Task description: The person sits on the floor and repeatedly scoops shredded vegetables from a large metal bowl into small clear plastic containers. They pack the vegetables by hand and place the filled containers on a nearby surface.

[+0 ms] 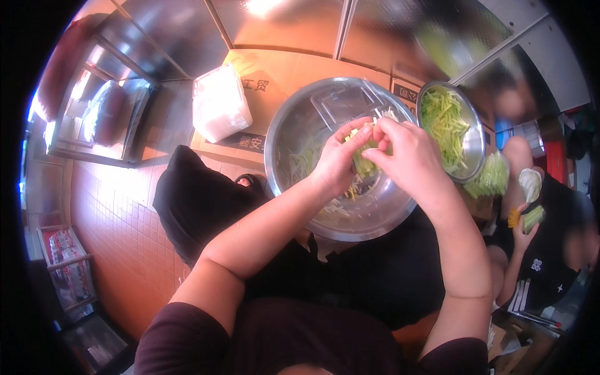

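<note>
My left hand (pixel 338 152) grips a bundle of pale green vegetable strips (pixel 364 164) above a wide stainless steel basin (pixel 375 222). Against the bundle's upper right side, the bent fingers and thumb of my right hand (pixel 410 152) hold its strips, partly hidden by the hand itself. A clear plastic clamshell container (pixel 335 105) lies inside the basin at its far side. Loose shreds (pixel 304 159) are scattered over the basin's bottom, with some yellow and dark pieces below my hands.
A steel bowl of green strips (pixel 445 126) stands right of the basin, near bagged strips (pixel 490 176). White plastic containers (pixel 220 103) are stacked on flat cardboard (pixel 281 70). At right, another person's hand (pixel 522 236) holds a green bundle (pixel 533 219).
</note>
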`<control>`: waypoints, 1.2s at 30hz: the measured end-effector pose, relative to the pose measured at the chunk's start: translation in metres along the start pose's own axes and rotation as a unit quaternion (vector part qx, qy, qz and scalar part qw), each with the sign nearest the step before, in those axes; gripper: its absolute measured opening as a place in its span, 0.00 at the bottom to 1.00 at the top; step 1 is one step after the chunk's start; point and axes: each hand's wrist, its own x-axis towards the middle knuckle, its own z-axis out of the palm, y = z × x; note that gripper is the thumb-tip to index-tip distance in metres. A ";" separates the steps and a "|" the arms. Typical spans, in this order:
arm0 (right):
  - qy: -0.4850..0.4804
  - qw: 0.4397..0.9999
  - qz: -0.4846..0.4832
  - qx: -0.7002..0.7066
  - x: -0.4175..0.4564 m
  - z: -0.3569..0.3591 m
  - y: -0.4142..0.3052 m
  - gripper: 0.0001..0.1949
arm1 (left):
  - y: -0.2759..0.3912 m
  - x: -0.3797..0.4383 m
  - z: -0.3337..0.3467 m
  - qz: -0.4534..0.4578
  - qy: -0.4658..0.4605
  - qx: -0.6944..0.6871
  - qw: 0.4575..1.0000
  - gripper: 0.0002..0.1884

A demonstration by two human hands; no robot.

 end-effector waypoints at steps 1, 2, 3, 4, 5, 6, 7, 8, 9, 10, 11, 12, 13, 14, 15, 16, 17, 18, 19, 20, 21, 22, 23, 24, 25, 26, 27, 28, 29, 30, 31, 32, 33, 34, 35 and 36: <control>0.000 1.000 0.000 0.014 0.001 -0.003 0.005 0.19 | 0.001 -0.001 -0.001 0.006 -0.004 -0.008 1.000 0.23; 0.000 1.000 -0.001 0.028 0.001 -0.006 0.011 0.23 | 0.003 -0.001 -0.002 0.012 -0.008 -0.016 1.000 0.23; 0.035 0.998 -0.019 0.039 0.001 -0.009 0.018 0.29 | 0.004 -0.002 -0.003 0.019 -0.010 -0.024 0.999 0.23; 0.070 0.996 -0.035 0.048 0.000 -0.012 0.027 0.35 | 0.005 -0.002 -0.003 0.018 -0.012 -0.033 0.999 0.23; 0.106 0.991 -0.052 0.056 0.000 -0.014 0.035 0.41 | 0.006 -0.002 -0.003 0.017 -0.014 -0.043 0.999 0.23; 0.033 0.997 0.007 0.069 -0.004 -0.015 0.042 0.60 | 0.008 -0.001 -0.002 0.014 -0.020 -0.050 0.998 0.23; 0.020 0.996 0.012 0.083 -0.005 -0.010 0.046 0.62 | 0.009 0.000 0.000 0.014 -0.033 -0.051 0.998 0.23; 0.008 0.995 0.017 0.097 -0.007 0.000 0.052 0.64 | 0.010 -0.001 0.002 0.013 -0.047 -0.051 0.997 0.23; -0.006 0.993 0.021 0.112 -0.007 0.008 0.056 0.66 | 0.010 -0.001 0.002 0.013 -0.059 -0.051 0.997 0.24; -0.004 0.991 0.003 0.132 -0.006 0.012 0.055 0.69 | 0.011 -0.001 0.002 0.012 -0.071 -0.055 0.996 0.25; 0.001 0.988 -0.013 0.156 -0.004 0.014 0.058 0.69 | 0.012 -0.001 0.001 0.011 -0.083 -0.059 0.995 0.25; 0.004 0.983 -0.029 0.182 -0.001 0.015 0.061 0.69 | 0.013 -0.001 0.001 0.010 -0.092 -0.064 0.994 0.26; 0.008 0.977 -0.046 0.208 0.000 0.017 0.064 0.69 | 0.013 -0.002 0.002 0.012 -0.097 -0.057 0.994 0.27; 0.006 0.968 -0.053 0.246 0.000 0.017 0.068 0.69 | 0.012 -0.003 0.003 0.014 -0.101 -0.049 0.994 0.28; 0.001 0.969 -0.049 0.242 0.000 0.015 0.068 0.69 | 0.012 -0.003 0.003 0.017 -0.106 -0.041 0.993 0.29; -0.004 0.970 -0.046 0.237 -0.001 0.012 0.066 0.69 | 0.011 -0.003 0.001 0.018 -0.121 -0.044 0.992 0.33; -0.009 0.972 -0.042 0.233 -0.003 0.010 0.064 0.69 | 0.009 -0.003 0.000 0.036 -0.123 -0.036 0.991 0.35; 0.004 0.979 -0.049 0.200 -0.004 0.010 0.061 0.68 | 0.005 -0.002 -0.001 0.053 -0.124 -0.029 0.990 0.36; 0.018 0.984 -0.057 0.167 -0.005 0.011 0.057 0.67 | 0.002 0.000 -0.003 0.071 -0.126 -0.022 0.989 0.37; 0.031 0.988 -0.064 0.134 -0.005 0.012 0.054 0.67 | -0.001 0.003 -0.006 0.092 -0.094 0.000 0.991 0.40; 0.032 0.988 -0.062 0.136 -0.005 0.012 0.051 0.66 | -0.001 0.003 -0.005 0.097 -0.078 0.014 0.992 0.40; 0.034 0.988 -0.060 0.138 -0.004 0.013 0.048 0.65 | 0.000 0.002 -0.004 0.102 -0.062 0.027 0.992 0.40; 0.036 0.988 -0.058 0.140 -0.003 0.013 0.047 0.64 | 0.002 0.001 -0.002 0.107 -0.046 0.041 0.992 0.39; 0.059 0.986 -0.076 0.139 -0.002 0.015 0.049 0.63 | 0.004 -0.001 0.001 0.101 -0.056 0.034 0.993 0.40; 0.063 0.982 -0.074 0.164 -0.001 0.016 0.052 0.63 | 0.007 -0.002 0.005 0.094 -0.065 0.028 0.993 0.40; 0.067 0.977 -0.073 0.190 0.001 0.018 0.054 0.63 | 0.008 -0.003 0.007 0.088 -0.074 0.021 0.993 0.40; 0.070 0.971 -0.073 0.215 0.003 0.018 0.056 0.63 | 0.009 -0.003 0.007 0.086 -0.104 0.004 0.991 0.42; 0.065 0.967 -0.070 0.235 0.004 0.019 0.058 0.64 | 0.009 -0.003 0.006 0.084 -0.135 -0.012 0.987 0.43; 0.060 0.963 -0.067 0.254 0.006 0.019 0.061 0.64 | 0.010 -0.004 0.005 0.082 -0.165 -0.028 0.982 0.44; 0.055 0.958 -0.063 0.274 0.006 0.020 0.063 0.65 | 0.011 -0.005 0.004 0.069 -0.176 -0.035 0.981 0.46; 0.054 0.952 -0.074 0.292 0.007 0.021 0.067 0.66 | 0.012 -0.006 0.002 0.057 -0.187 -0.042 0.980 0.47; 0.052 0.946 -0.085 0.309 0.008 0.022 0.071 0.68 | 0.014 -0.007 0.001 0.044 -0.198 -0.048 0.978 0.49; 0.050 0.939 -0.095 0.327 0.008 0.022 0.072 0.69 | 0.017 -0.008 0.000 0.027 -0.213 -0.060 0.975 0.49; 0.052 0.923 -0.091 0.370 0.007 0.021 0.071 0.70 | 0.022 -0.010 0.001 0.010 -0.228 -0.071 0.971 0.50; 0.053 0.906 -0.086 0.411 0.007 0.017 0.069 0.71 | 0.028 -0.011 0.003 -0.007 -0.242 -0.082 0.967 0.51; 0.053 0.886 -0.082 0.452 0.007 0.015 0.065 0.72 | 0.033 -0.013 0.005 -0.008 -0.253 -0.063 0.966 0.47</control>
